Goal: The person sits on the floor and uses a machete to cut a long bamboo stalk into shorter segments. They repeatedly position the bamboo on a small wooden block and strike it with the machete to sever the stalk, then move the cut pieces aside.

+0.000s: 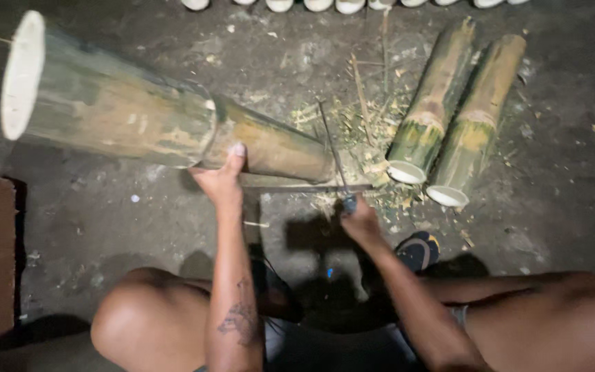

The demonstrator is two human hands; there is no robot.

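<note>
bamboo culm (139,117) laid centre-left on floor, judged heavy, stiff, best steadied mid-length | left hand (223,180) pressed open against it | right hand (359,222) closed round saw (335,176) handle | two cut sections (449,117) far right

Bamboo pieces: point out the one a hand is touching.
It is the long thick bamboo culm on the left, steadied by the left hand. The two short bamboo sections on the right lie side by side, untouched.
</note>
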